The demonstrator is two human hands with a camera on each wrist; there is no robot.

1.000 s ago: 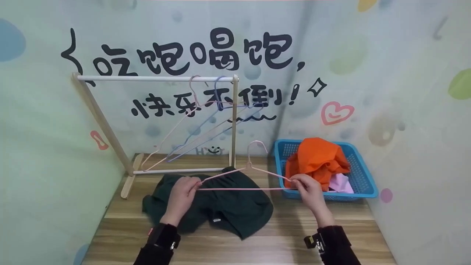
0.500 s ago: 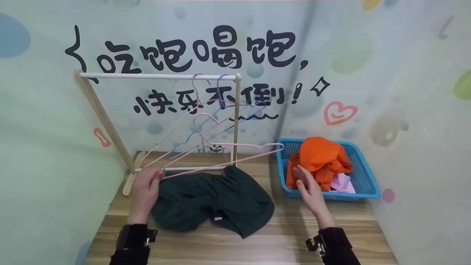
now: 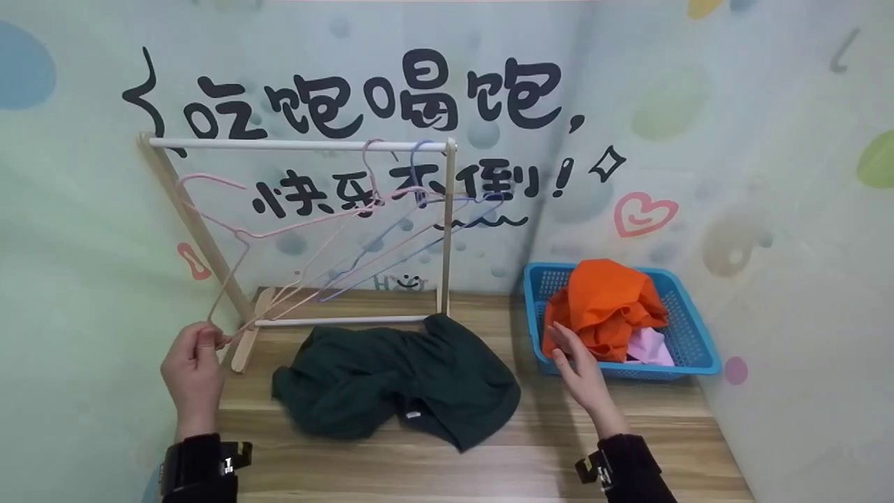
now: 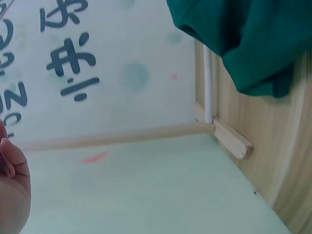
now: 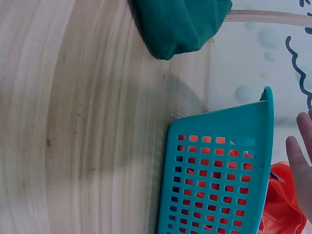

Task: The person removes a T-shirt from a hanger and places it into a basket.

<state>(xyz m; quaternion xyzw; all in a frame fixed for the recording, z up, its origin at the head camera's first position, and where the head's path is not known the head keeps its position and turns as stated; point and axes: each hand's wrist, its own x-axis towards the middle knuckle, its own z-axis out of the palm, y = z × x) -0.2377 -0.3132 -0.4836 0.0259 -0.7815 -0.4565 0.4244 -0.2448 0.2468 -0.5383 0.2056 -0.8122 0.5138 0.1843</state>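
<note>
The pink hanger hangs in the air at the left, in front of the rack's slanted left leg, tilted with its hook up toward the wall. The left hand pinches one end of it between thumb and fingertips, just off the table's left edge; in the left wrist view only the heel of that hand shows, so the grip itself is judged from the head view alone.

The right hand holds nothing. Its fingers are straight and spread, palm turned inward, just in front of the blue basket and close to the orange cloth heaped inside, though touching neither as far as can be told.

Between the hands a dark green garment lies crumpled on the table, its far edge against the rack's lower bar. The rack stands at the back, with a pink and a blue hanger on its top bar. A pale pink cloth lies beside the orange one in the basket.
</note>
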